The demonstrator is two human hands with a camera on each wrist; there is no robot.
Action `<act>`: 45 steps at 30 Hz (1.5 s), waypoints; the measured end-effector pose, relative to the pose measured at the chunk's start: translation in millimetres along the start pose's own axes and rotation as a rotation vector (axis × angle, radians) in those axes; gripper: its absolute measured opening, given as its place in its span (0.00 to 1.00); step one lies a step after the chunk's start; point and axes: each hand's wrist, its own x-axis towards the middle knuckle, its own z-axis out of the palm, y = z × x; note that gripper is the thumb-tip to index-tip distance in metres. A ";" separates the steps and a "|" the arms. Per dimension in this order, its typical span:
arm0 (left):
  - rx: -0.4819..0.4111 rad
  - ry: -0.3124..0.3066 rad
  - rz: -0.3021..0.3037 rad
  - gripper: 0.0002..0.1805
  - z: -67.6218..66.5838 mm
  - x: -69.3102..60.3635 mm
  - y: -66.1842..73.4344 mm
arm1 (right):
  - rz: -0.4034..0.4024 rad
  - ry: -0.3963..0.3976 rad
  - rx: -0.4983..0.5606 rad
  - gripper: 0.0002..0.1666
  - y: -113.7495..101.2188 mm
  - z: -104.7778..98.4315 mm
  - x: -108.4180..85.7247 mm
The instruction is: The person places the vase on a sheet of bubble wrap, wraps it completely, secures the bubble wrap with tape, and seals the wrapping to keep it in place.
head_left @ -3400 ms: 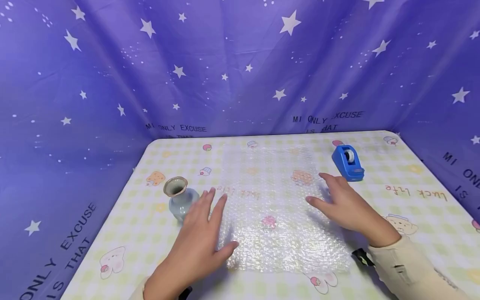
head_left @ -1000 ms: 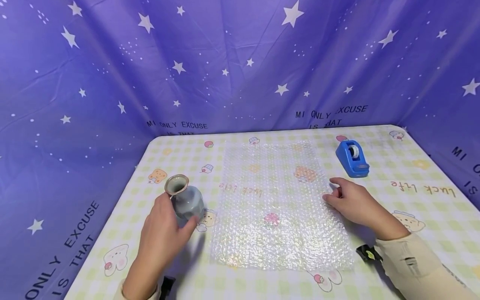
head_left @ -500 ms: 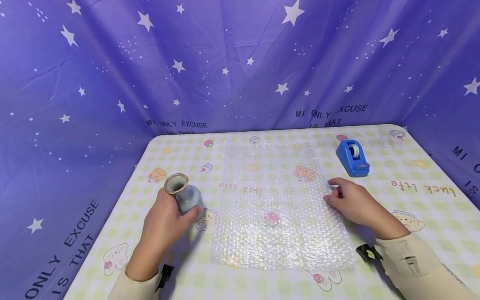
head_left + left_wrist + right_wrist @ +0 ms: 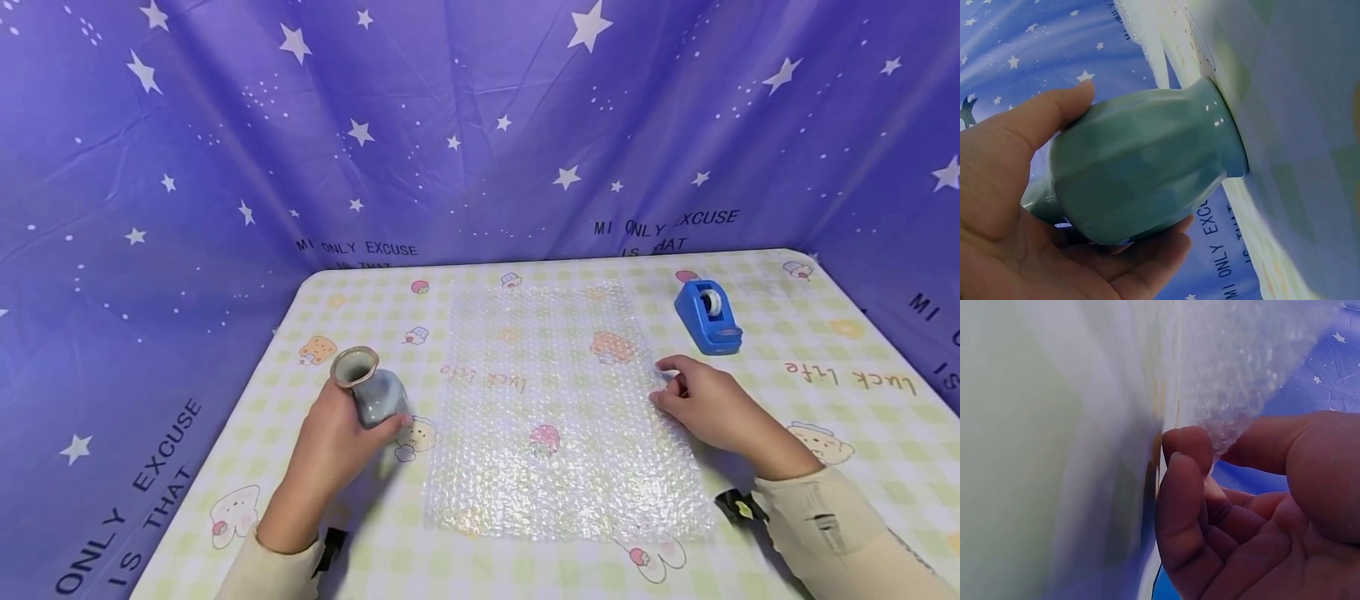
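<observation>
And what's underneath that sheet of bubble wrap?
Under the bubble wrap is the checked tablecloth; its pink strawberry print and reddish lettering show through. Glare on the near part hides finer detail there.

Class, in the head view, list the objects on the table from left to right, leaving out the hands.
Grey-blue vase → sheet of bubble wrap → blue tape dispenser.

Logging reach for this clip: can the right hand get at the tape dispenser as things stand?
Probably yes: the tape dispenser sits just beyond the right hand, with nothing standing between them. That hand pinches the edge of the bubble wrap, though, so it would likely have to let go first.
</observation>
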 end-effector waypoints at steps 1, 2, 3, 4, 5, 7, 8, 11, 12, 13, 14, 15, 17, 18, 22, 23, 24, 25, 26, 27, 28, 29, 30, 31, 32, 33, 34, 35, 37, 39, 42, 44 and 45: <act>-0.004 0.001 0.004 0.47 0.3 0.2 -0.1 | 0.000 0.001 -0.001 0.32 0.0 0.0 -0.1; -0.004 0.002 0.006 0.46 0.5 0.4 -0.1 | 0.000 0.000 -0.001 0.32 0.1 0.0 -0.1; -0.005 0.002 0.008 0.46 0.7 0.7 -0.2 | 0.001 0.000 -0.001 0.31 0.2 0.1 -0.2; -0.006 0.002 0.008 0.45 1.0 0.9 -0.4 | 0.001 0.000 -0.004 0.31 0.3 0.1 -0.2; -0.008 0.003 0.008 0.45 1.2 1.0 -0.4 | 0.001 0.000 -0.005 0.31 0.4 0.1 -0.3; -0.010 0.002 0.009 0.45 1.6 1.4 -0.8 | -0.001 0.002 -0.006 0.31 0.4 0.1 -0.5; -0.012 0.003 0.007 0.45 2.0 1.4 -1.0 | -0.002 0.004 -0.007 0.31 0.4 0.0 -0.7; -0.020 0.010 0.009 0.45 3.2 1.5 -1.8 | -0.003 0.008 -0.002 0.31 0.5 -0.2 -1.2; -0.021 0.013 0.008 0.46 3.7 1.5 -2.1 | -0.003 0.009 0.000 0.30 0.7 -0.2 -1.3; -0.022 0.016 0.007 0.46 4.1 1.5 -2.4 | -0.003 0.009 0.003 0.30 0.9 -0.1 -1.4; -0.023 0.020 0.007 0.46 4.5 1.5 -2.5 | 0.000 0.008 0.003 0.30 1.3 -0.1 -1.4; -0.025 0.024 0.008 0.46 4.8 1.6 -2.6 | 0.001 0.008 0.002 0.30 1.7 -0.3 -1.5; -0.024 0.032 0.009 0.46 5.4 1.8 -3.1 | 0.002 0.007 0.001 0.30 2.1 -0.3 -1.7; -0.022 0.035 0.010 0.46 5.6 1.9 -3.2 | 0.002 0.007 0.001 0.30 2.3 -0.3 -1.7; -0.031 0.037 0.013 0.46 5.8 2.3 -3.0 | 0.003 0.006 0.000 0.30 2.3 -0.2 -2.0; -0.033 0.038 0.014 0.45 5.6 2.2 -2.6 | 0.003 0.005 0.001 0.31 2.2 -0.1 -1.9; -0.035 0.040 0.014 0.45 5.4 2.3 -2.3 | 0.002 0.005 -0.001 0.30 2.2 -0.1 -2.0; -0.040 0.042 0.016 0.44 5.3 2.5 -2.1 | 0.002 0.004 -0.001 0.30 2.2 -0.1 -2.1; -0.045 0.045 0.020 0.44 5.3 2.6 -2.0 | 0.003 0.004 -0.001 0.30 2.3 -0.1 -2.1; -0.046 0.048 0.022 0.44 5.1 2.7 -1.5 | 0.004 0.004 -0.001 0.30 2.3 -0.2 -2.3; -0.044 0.051 0.025 0.43 5.0 2.9 -0.9 | 0.002 0.003 0.001 0.31 2.2 -0.1 -2.3; -0.040 0.056 0.029 0.43 4.9 3.0 -0.5 | 0.002 0.002 0.001 0.31 2.1 -0.2 -2.3; -0.036 0.059 0.033 0.43 4.8 3.2 0.0 | 0.004 0.002 0.002 0.31 2.1 -0.3 -2.3; -0.031 0.062 0.040 0.42 4.5 3.4 0.7 | 0.005 0.003 0.001 0.31 2.2 -0.5 -2.3; -0.023 0.066 0.045 0.42 4.2 3.4 1.5 | 0.007 0.004 0.001 0.31 2.1 -0.8 -2.2; -0.009 0.075 0.053 0.42 3.8 3.3 2.2 | 0.005 0.006 0.000 0.31 2.0 -0.9 -2.0; 0.003 0.083 0.061 0.42 3.5 3.2 2.9 | 0.006 0.006 -0.001 0.31 1.8 -1.1 -1.7; 0.016 0.094 0.070 0.42 3.2 3.0 3.8 | 0.006 0.006 -0.001 0.31 1.7 -1.2 -1.3; 0.044 0.117 0.093 0.41 2.8 2.3 5.3 | 0.006 0.004 0.000 0.31 1.4 -1.3 -0.6; 0.076 0.143 0.119 0.41 3.2 1.3 6.2 | 0.005 -0.002 0.002 0.31 0.7 -1.2 -0.1; 0.112 0.176 0.163 0.40 4.6 0.1 7.4 | 0.007 -0.010 0.006 0.31 0.1 -1.1 0.0; 0.145 0.200 0.187 0.40 5.6 -0.1 8.1 | 0.007 -0.011 0.006 0.31 0.0 -1.1 -0.1; 0.163 0.210 0.197 0.39 6.1 -0.4 8.5 | 0.007 -0.012 0.007 0.31 0.2 -1.0 -0.2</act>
